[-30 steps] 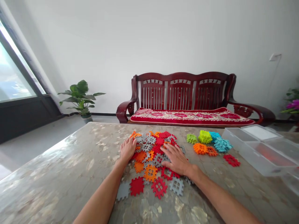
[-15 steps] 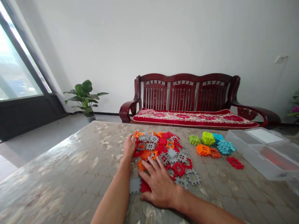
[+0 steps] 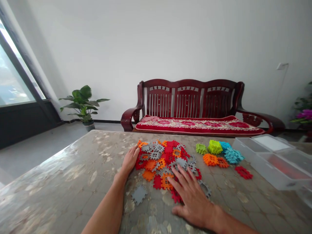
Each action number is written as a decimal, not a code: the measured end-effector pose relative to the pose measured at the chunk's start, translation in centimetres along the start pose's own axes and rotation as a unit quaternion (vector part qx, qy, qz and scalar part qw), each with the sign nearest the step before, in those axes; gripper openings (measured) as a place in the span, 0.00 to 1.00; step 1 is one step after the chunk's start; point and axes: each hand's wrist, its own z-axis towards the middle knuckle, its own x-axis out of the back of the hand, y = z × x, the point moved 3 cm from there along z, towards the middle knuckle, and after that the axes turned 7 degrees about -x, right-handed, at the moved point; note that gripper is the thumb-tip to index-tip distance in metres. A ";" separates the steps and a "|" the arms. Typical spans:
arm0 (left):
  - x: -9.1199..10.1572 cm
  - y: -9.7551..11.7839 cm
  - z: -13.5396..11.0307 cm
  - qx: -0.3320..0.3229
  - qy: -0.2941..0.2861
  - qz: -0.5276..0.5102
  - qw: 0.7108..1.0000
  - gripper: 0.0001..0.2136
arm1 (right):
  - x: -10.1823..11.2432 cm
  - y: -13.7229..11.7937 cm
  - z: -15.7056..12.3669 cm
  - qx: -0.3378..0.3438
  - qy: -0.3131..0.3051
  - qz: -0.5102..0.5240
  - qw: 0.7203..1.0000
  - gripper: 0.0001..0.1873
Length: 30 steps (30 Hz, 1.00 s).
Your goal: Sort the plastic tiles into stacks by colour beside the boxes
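A loose pile of interlocking plastic building tiles (image 3: 168, 156) in red, grey and orange lies on the table, some square and solid, others with window cut-outs. My left hand (image 3: 130, 159) rests along the pile's left edge, its fingers stretched out and touching the outer tiles. Over the front right of the pile my right hand (image 3: 191, 191) lies flat with fingers spread, covering several tiles. An orange window tile (image 3: 167, 181) sits just left of its fingertips. One solid grey tile (image 3: 139, 194) lies apart, in front of the pile between my forearms.
To the right stand small stacks of green tiles (image 3: 214, 147), blue tiles (image 3: 233, 154) and orange tiles (image 3: 210, 159), with a red tile (image 3: 243, 172) nearby. A clear plastic box (image 3: 265, 174) with compartments is at the right edge. Beyond the table is a wooden sofa (image 3: 190, 100).
My right hand has slid right across the front of the pile, uncovering orange and red tiles. The grey tile at the front has turned and now lies apart from the red one.
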 end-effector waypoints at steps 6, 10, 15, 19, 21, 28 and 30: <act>-1.0 0.2 -0.1 -0.005 -0.037 0.066 0.997 0.24 | -0.2 3.7 1.1 -0.035 -0.010 0.000 0.999 0.43; -0.8 0.5 -0.2 -0.019 -0.044 0.081 0.996 0.24 | 0.8 4.0 2.7 -0.009 -0.006 0.017 1.000 0.38; -0.3 0.4 0.0 -0.014 -0.009 0.048 0.999 0.23 | 1.5 5.5 3.1 -0.076 0.066 0.006 0.995 0.28; -0.1 0.1 0.2 -0.025 0.015 0.023 0.999 0.22 | 0.8 8.1 3.7 -0.210 0.068 -0.008 0.975 0.30; -0.1 0.2 0.2 -0.035 0.018 0.023 0.999 0.22 | 0.4 9.0 4.0 -0.234 0.037 0.020 0.971 0.31; -0.1 5.6 -0.4 -0.162 -0.048 0.005 0.986 0.18 | 2.5 9.5 3.2 -0.225 -0.001 0.062 0.972 0.42; -0.6 8.4 -1.1 -0.209 -0.130 -0.013 0.969 0.18 | 2.9 9.2 2.7 -0.222 -0.036 0.048 0.973 0.51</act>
